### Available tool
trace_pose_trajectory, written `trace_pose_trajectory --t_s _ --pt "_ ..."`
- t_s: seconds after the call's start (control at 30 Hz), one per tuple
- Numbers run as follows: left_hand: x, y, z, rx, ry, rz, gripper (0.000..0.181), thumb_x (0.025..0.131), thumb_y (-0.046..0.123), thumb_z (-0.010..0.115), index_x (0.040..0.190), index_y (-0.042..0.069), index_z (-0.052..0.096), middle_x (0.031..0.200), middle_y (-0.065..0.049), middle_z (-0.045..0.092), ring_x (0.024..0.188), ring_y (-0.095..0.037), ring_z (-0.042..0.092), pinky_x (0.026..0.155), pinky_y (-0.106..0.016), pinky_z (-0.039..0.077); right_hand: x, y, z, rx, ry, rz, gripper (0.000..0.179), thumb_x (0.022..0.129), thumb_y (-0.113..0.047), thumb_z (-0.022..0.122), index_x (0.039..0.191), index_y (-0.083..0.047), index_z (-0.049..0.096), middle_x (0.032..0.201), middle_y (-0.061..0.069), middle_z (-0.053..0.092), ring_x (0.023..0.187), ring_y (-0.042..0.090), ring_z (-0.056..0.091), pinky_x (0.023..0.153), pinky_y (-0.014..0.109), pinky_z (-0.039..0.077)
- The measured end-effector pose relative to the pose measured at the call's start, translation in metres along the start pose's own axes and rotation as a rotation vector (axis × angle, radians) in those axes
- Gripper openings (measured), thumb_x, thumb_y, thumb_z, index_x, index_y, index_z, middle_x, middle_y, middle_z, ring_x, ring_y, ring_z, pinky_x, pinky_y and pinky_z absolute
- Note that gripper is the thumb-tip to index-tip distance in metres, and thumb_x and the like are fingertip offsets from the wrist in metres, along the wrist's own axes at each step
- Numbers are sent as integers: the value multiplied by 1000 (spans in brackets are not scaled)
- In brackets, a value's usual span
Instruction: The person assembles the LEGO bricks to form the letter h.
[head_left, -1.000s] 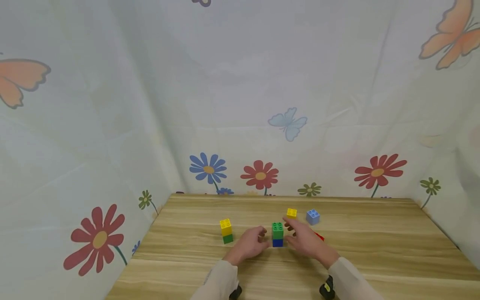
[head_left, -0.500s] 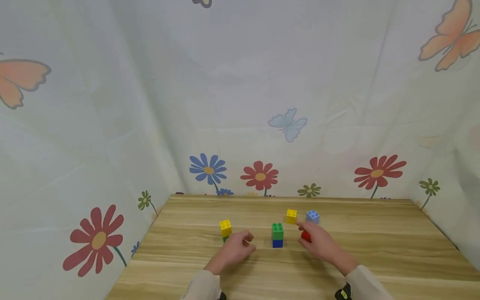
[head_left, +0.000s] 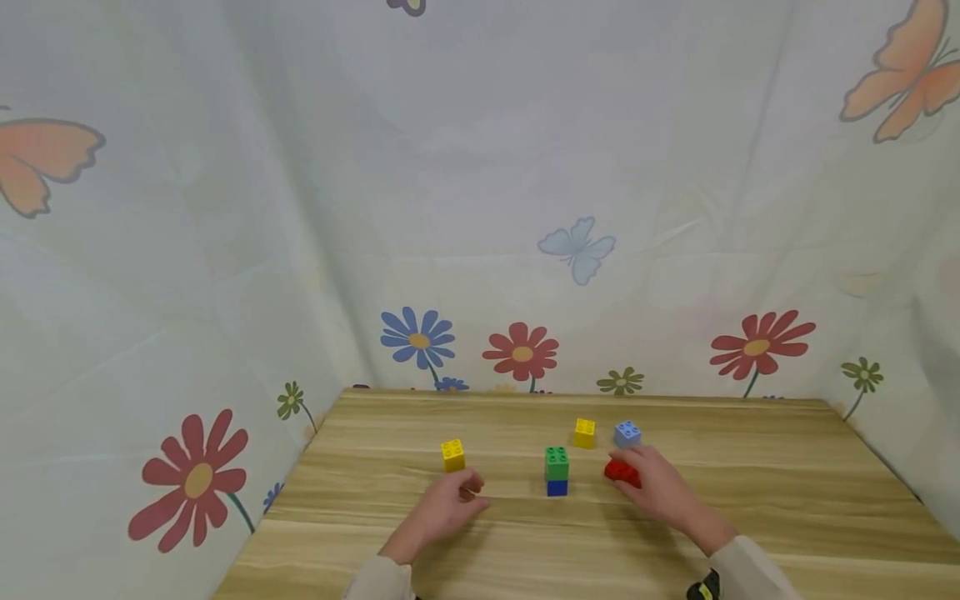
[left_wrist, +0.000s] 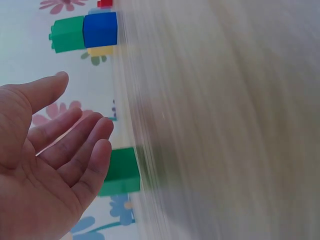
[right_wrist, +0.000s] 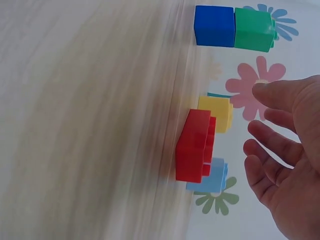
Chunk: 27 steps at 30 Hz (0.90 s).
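My left hand (head_left: 450, 504) is empty, its fingers loosely bent, in front of a yellow brick (head_left: 452, 455). The green brick (left_wrist: 122, 172) under that yellow one shows behind the fingers in the left wrist view. At mid-table a green brick (head_left: 557, 462) stands stacked on a dark blue brick (head_left: 557, 487), touched by neither hand. Over on the right, my right hand (head_left: 660, 492) hovers just above a long red brick (right_wrist: 192, 146). A gap separates its relaxed fingers from the brick's studs in the right wrist view.
Behind the red brick sit a single yellow brick (head_left: 584, 433) and a light blue brick (head_left: 627, 433). The wooden table (head_left: 787, 483) ends at a white cloth backdrop (head_left: 450, 167) printed with flowers and butterflies.
Both hands have drawn apart from the green and blue stack: the left went leftward to the yellow-topped stack, the right went rightward over the red brick. The bricks have stayed put.
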<state>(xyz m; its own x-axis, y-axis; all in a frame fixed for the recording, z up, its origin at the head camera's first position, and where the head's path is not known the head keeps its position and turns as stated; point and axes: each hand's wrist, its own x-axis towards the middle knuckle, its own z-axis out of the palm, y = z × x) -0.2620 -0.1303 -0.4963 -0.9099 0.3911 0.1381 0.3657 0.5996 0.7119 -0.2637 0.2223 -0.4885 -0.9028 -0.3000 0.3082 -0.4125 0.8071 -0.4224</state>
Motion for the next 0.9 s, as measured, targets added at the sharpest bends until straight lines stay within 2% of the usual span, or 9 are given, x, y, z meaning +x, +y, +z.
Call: trace_pose_trajectory --t_s 0.3,0.5,0.73,0.9 --pt "-12 -13 -17 -4 17 -11 27 86 17 69 104 -2 62 103 -16 64 87 -24 63 74 -34 52 -3 8 -5 28 -12 44 38 79 -10 75 114 -1 64 110 11 61 97 27 54 81 43 50" --pt "-16 -19 -29 12 47 -63 26 87 19 69 103 0 63 102 -14 65 90 -23 62 77 -38 51 -4 15 -5 12 -27 72 38 79 -12 76 114 -2 64 110 12 60 98 27 53 83 45 49" --pt "-15 -24 -39 46 90 -137 26 87 20 69 105 1 63 101 -11 64 90 -23 61 77 -40 51 -5 21 -4 -21 -13 27 40 78 -10 77 114 0 63 104 9 61 93 25 54 79 42 49" --pt "-12 -28 -44 76 96 -189 29 87 21 69 107 1 62 105 -12 63 91 -25 61 77 -40 52 -5 22 -4 -22 -30 33 40 78 -10 77 114 0 63 103 10 61 92 26 54 80 44 48"
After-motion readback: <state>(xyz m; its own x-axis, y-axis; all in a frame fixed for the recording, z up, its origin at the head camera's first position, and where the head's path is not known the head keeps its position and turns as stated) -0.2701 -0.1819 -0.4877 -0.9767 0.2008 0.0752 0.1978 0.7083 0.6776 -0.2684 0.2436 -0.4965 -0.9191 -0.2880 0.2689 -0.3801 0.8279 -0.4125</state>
